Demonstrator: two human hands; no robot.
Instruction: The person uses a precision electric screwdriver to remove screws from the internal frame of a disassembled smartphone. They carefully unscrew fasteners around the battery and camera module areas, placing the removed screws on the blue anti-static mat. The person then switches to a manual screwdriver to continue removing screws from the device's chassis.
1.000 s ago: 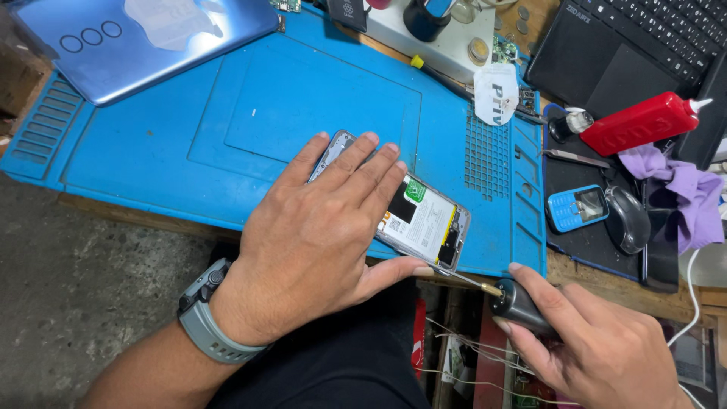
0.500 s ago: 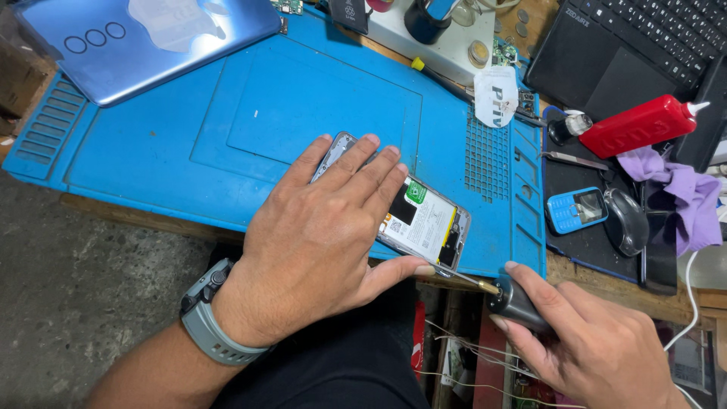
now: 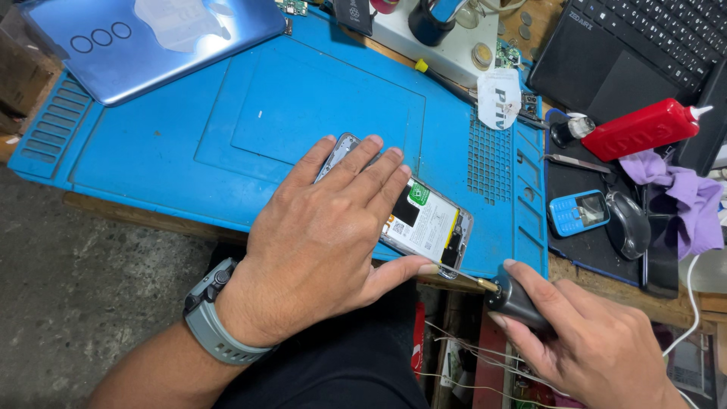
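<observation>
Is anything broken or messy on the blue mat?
The phone under the left hand lies open, back cover off, its insides showing. It overhangs the mat's front edge, where the right hand holds a screwdriver against it.

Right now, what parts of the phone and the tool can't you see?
Head view only:
- The opened phone: its upper half is hidden under the left hand.
- The screwdriver: its tip at the phone's lower end is too small to make out; the right hand covers most of the handle.
- The phone's tiny screws and parts: too small to tell.
- The laptop: cut off by the top edge.
</observation>
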